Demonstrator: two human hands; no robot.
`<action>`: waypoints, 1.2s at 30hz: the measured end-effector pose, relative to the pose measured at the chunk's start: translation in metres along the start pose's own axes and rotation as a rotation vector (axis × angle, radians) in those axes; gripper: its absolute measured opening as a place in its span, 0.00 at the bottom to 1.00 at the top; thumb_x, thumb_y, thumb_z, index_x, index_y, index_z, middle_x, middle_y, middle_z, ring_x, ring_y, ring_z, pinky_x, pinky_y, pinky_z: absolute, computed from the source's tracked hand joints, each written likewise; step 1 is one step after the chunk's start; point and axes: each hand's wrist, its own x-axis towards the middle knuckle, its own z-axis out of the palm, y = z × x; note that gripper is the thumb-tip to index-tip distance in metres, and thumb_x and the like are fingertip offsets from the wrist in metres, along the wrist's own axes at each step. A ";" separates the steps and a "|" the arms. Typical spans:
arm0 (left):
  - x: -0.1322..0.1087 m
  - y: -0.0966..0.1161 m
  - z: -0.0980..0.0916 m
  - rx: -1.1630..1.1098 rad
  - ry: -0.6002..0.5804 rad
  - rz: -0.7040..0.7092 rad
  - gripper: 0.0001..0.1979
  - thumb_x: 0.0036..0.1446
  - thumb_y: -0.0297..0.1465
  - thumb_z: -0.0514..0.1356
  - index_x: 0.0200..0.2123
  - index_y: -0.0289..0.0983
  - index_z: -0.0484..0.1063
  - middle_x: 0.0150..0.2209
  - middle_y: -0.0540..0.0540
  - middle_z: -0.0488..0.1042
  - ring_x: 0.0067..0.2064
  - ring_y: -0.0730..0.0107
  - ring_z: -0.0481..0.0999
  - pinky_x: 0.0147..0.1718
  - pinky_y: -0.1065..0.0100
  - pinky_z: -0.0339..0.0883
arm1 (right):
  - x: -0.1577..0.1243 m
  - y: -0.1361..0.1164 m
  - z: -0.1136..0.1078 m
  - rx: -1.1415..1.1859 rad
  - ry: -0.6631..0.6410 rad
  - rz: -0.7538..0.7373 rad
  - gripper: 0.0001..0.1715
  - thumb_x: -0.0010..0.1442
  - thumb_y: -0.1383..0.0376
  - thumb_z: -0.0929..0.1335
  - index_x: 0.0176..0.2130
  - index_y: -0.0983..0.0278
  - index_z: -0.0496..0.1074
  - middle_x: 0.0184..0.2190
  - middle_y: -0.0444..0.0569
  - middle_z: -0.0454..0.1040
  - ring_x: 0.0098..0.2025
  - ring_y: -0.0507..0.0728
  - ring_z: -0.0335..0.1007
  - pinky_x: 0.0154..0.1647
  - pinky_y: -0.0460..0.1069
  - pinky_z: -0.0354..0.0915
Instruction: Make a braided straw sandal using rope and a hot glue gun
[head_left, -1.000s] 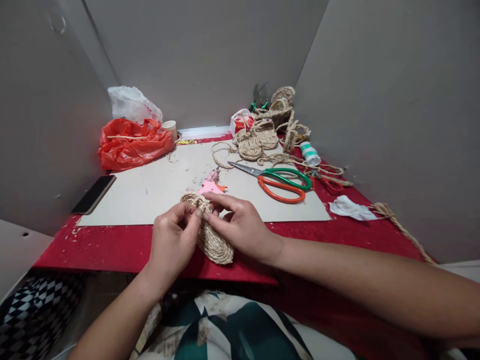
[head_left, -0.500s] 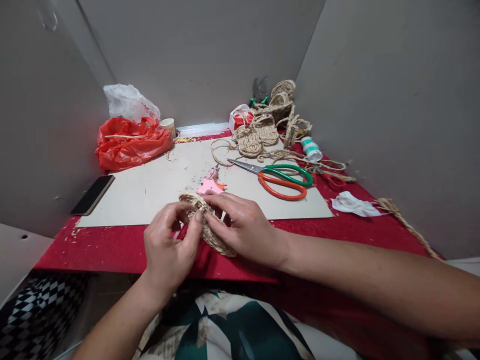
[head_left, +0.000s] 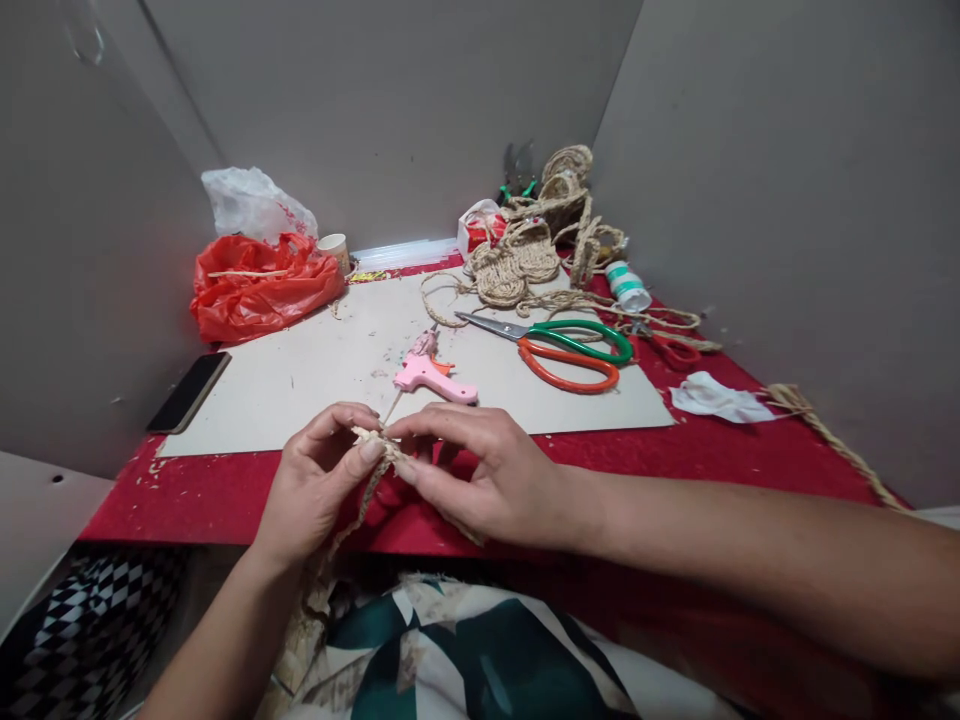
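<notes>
Between both hands, low over the table's front edge, is a woven straw piece (head_left: 384, 450), largely covered by fingers. My left hand (head_left: 319, 475) pinches its left end between thumb and fingers. My right hand (head_left: 469, 465) grips the right side, thumb below and forefinger above. A braided straw cord (head_left: 365, 505) hangs from the piece past my left wrist toward the lap. Just beyond the hands a pink glue gun (head_left: 427, 372) lies on the pale board (head_left: 255, 400). Scissors (head_left: 555, 345) with one green and one orange handle rest to its right.
Coiled straw pieces (head_left: 517, 265) and braids pile up at the back right, near a white-and-green roll (head_left: 628, 287). A red plastic bag (head_left: 262, 290), a paper cup (head_left: 334, 250) and a phone (head_left: 189, 392) lie left. A crumpled white tissue (head_left: 720, 398) is at right. Grey walls enclose the table.
Both hands have lowered slightly and turned the straw piece, so its coiled face no longer shows. The hanging cord and the glue gun's handle have come into view.
</notes>
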 end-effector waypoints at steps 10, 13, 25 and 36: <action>-0.009 -0.017 -0.002 -0.075 0.020 0.071 0.07 0.55 0.27 0.63 0.38 0.40 0.71 0.39 0.48 0.69 0.45 0.70 0.69 0.46 0.70 0.64 | 0.009 0.011 -0.004 0.381 -0.181 0.275 0.07 0.59 0.67 0.68 0.36 0.69 0.75 0.30 0.47 0.76 0.31 0.50 0.69 0.34 0.45 0.66; -0.008 -0.016 -0.004 -0.065 -0.009 0.104 0.06 0.55 0.26 0.63 0.37 0.40 0.70 0.37 0.48 0.68 0.45 0.69 0.68 0.47 0.69 0.63 | 0.013 0.010 -0.007 0.434 -0.217 0.276 0.05 0.58 0.69 0.68 0.34 0.68 0.74 0.28 0.44 0.74 0.29 0.48 0.66 0.32 0.43 0.64; -0.007 -0.023 0.003 -0.075 -0.027 0.178 0.06 0.56 0.24 0.61 0.36 0.39 0.69 0.36 0.48 0.67 0.45 0.69 0.68 0.49 0.66 0.61 | 0.018 0.011 -0.007 0.880 -0.363 0.880 0.06 0.52 0.65 0.67 0.28 0.65 0.65 0.14 0.35 0.60 0.12 0.43 0.48 0.11 0.39 0.46; 0.002 -0.020 0.001 -0.068 0.052 0.020 0.04 0.56 0.28 0.63 0.34 0.39 0.69 0.37 0.49 0.69 0.42 0.72 0.69 0.43 0.71 0.64 | 0.017 0.007 -0.016 0.150 -0.091 0.421 0.14 0.61 0.61 0.63 0.28 0.67 0.69 0.20 0.43 0.69 0.21 0.48 0.62 0.24 0.44 0.60</action>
